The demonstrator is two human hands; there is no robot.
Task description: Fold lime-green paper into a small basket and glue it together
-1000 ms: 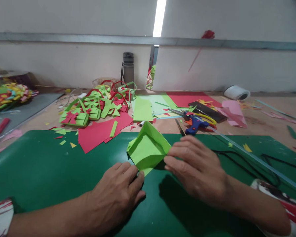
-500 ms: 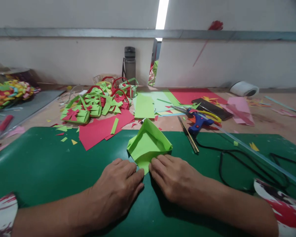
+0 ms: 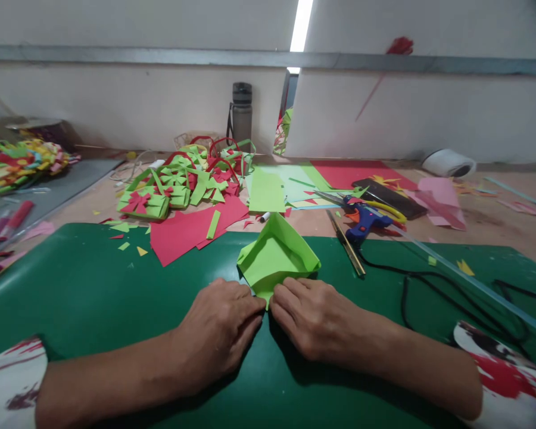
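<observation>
A light green folded paper box (image 3: 274,253) lies on the green mat (image 3: 116,298) in front of me, its far corner and sides standing up. My left hand (image 3: 223,325) is closed at the near left edge of the paper, thumb and fingers pinching its near corner. On the other side of that corner my right hand (image 3: 310,316) is closed too, its curled fingers pressing the near right edge. The fingertips nearly meet at the near point of the paper. My fingers hide part of the near fold.
Behind the mat lie green and red paper baskets (image 3: 174,185), red paper sheets (image 3: 183,232) and a dark bottle (image 3: 242,113). To the right are a blue glue gun (image 3: 367,220) with its black cord, scissors (image 3: 386,210), a gold pen (image 3: 348,247) and a paper roll (image 3: 449,164).
The view has shifted slightly, so the scene sits a little further right. My left fingers have closed in nearer to the right hand, over the paper's near corner.
</observation>
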